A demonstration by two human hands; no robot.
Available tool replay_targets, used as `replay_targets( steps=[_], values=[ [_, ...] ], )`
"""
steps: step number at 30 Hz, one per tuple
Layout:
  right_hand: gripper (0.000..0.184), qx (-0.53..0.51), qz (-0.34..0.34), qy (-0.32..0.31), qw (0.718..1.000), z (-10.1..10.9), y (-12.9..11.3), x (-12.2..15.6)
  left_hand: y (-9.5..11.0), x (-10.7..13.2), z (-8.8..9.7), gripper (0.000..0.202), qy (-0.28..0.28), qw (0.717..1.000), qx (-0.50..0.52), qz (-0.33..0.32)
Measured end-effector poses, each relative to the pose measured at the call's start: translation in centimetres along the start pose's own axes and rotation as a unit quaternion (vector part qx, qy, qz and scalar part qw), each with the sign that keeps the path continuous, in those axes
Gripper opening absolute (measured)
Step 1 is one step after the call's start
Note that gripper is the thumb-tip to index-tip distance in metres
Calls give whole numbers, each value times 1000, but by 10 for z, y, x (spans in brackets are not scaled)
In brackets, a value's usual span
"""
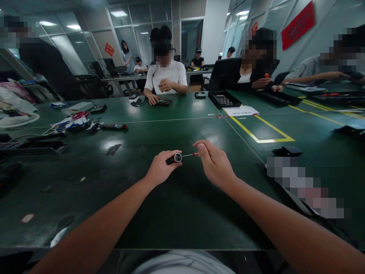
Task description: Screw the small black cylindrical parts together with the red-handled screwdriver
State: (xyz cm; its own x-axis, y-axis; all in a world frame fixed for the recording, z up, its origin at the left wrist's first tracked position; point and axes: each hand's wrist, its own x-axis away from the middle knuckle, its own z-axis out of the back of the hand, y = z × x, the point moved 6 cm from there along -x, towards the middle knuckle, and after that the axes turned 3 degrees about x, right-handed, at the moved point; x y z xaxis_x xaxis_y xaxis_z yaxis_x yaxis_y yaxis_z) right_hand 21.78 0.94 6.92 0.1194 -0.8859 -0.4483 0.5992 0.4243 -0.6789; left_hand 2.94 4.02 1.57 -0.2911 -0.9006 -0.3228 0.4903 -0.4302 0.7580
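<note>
My left hand point(163, 167) is closed around a small dark cylinder with a shiny round metal rim point(178, 157), its open end turned to the right and toward me. From the right, my right hand point(215, 161) grips a thin screwdriver point(188, 155) by its red-tipped handle, most of which the fingers hide. The screwdriver's slim shaft reaches to the cylinder's rim; how deep its tip sits I cannot make out. Both hands are held over the middle of the green table point(171, 224).
Cables and small parts point(76, 121) lie heaped at the left, beside a dark pen-like tool point(114, 126). Across the table, a person in a white shirt point(167, 78) handles a dark device. Toward the right are a black tray point(224, 99), yellow tape point(270, 140) and a black box point(287, 151).
</note>
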Motion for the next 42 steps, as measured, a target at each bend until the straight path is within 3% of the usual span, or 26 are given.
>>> replay_targets(
  steps=[9,13,15,16,18,20,22,26,32,37,42],
  values=[
    [15,-106,-13,20,994,-7,10,2,-6,-2,3,41,18,1000,9,3],
    [28,-155,-68,34,985,-9,20,-3,-5,-1,0,41,9,1000,-6,-3],
    [34,-228,-139,54,962,-11,32,-7,-1,0,-1,40,-6,1000,-25,-15],
    [36,-287,-191,57,937,-14,41,-7,1,0,-2,40,-12,999,-33,-21],
    [39,-397,-278,-9,874,-29,52,-7,5,-1,-1,39,-13,999,-42,-27],
    [37,-436,-296,-12,850,-33,57,-8,6,-2,2,39,-7,999,-40,-24],
    [34,-429,-269,27,862,-29,58,-9,6,-2,3,40,-6,999,-38,-19],
    [32,-348,-187,87,914,-20,53,-9,8,-2,2,40,-8,999,-40,-19],
    [32,-202,-97,78,971,-9,37,-7,6,-1,1,40,-8,999,-46,-21],
    [24,-88,-19,67,994,-1,17,-2,6,-1,1,40,-1,998,-42,-36],
    [16,-50,41,47,997,-1,2,2,6,-2,2,39,7,998,-30,-47]
  ],
)
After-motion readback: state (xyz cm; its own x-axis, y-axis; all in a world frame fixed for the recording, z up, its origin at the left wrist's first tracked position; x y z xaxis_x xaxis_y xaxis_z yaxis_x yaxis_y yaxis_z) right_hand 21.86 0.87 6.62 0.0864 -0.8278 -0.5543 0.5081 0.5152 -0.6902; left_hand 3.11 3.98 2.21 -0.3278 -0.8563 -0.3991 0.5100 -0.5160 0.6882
